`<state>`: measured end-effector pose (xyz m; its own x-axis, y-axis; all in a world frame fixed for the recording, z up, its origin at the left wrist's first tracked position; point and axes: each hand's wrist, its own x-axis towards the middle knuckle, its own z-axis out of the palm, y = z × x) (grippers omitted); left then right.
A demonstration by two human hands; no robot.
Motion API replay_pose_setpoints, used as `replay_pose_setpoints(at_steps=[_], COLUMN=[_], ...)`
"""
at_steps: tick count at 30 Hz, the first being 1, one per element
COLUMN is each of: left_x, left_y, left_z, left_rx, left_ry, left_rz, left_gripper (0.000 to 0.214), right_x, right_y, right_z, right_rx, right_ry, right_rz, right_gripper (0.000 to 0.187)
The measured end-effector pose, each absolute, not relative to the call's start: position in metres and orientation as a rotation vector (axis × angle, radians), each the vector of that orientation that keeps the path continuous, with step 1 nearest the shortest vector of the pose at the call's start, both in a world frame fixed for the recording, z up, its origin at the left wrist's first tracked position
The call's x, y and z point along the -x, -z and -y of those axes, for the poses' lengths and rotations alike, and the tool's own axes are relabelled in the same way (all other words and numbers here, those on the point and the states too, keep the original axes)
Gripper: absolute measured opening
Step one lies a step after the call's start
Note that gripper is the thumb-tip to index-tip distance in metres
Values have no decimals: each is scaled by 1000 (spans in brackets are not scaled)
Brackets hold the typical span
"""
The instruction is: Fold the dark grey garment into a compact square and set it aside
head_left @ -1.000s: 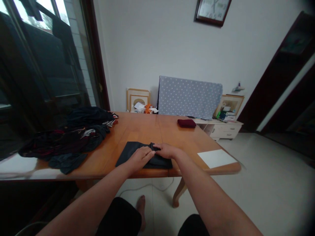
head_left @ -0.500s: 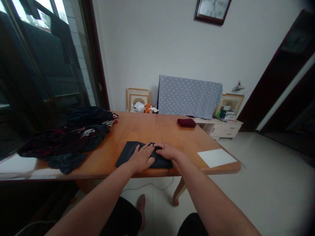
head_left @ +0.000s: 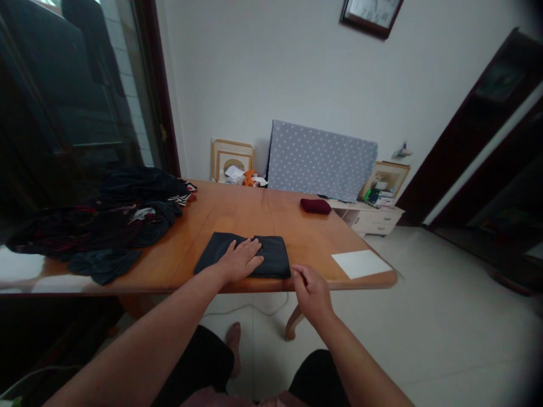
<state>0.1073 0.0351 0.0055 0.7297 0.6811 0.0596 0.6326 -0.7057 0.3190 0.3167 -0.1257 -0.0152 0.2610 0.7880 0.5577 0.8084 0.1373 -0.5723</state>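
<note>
- Dark folded cloth [head_left: 275, 255]: lies flat on the table [head_left: 237, 209], under the left hand and just inside the table's near edge. Its far edge shows a small step beyond the left fingertips, where the layers do not quite line up.
- Left hand [head_left: 241, 261]: laid palm down across the middle of the cloth, fingers spread, pressing or resting; nothing is gripped.
- Right hand [head_left: 311, 291]: fingers curled, thumb and forefinger at the cloth's near right corner. Whether they pinch the fabric or stop just beside it cannot be told.
- Step in hand, as judged: flattening the bundle and truing its corner. The left palm should bear down evenly as an anchor, without sliding, or the upper layers may creep.
- Any pull by the right hand is best short, low and outward, with all layers taken together; lifting would probably open the fold.
- The step beyond the left fingertips merits smoothing outward from the palm.
- White sheet [head_left: 360, 264]: flat, to the right of the right hand, apart from it.
- Maroon folded cloth [head_left: 315, 206]: beyond the right hand, toward the table's far side, well apart.
- Heap of clothes [head_left: 114, 209]: loose, left of the left hand, clear of the work.
</note>
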Motion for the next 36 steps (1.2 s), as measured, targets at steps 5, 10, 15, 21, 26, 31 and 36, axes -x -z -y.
replay_pose_setpoints(at_steps=[5, 10, 15, 21, 26, 31, 36], left_x=[-104, -100, -102, -104, -104, -103, -102], left_y=[-20, -27, -22, -19, -18, -21, -22], left_z=[-28, -26, -29, -31, -31, -29, -29], left_rx=[-2634, -2707, -2703, -2689, -2686, -2695, -2680], left_ry=[-183, -120, -162, -210, -208, -184, -179], left_rz=[-976, -886, -925, -925, -927, -933, -911], left_gripper=[87, 110, 71, 60, 61, 61, 64], right_x=[-288, -275, -264, -262, -263, -258, -258], right_y=[29, 27, 16, 11, 11, 14, 16], right_z=[140, 135, 134, 134, 137, 143, 143], right_rx=[1685, 1815, 1945, 2147, 2320, 2403, 2380], right_ry=[24, 25, -7, 70, 70, 30, -26], right_rz=[1738, 1801, 1879, 1895, 1780, 1693, 1763], right_gripper=[35, 42, 49, 57, 60, 60, 65])
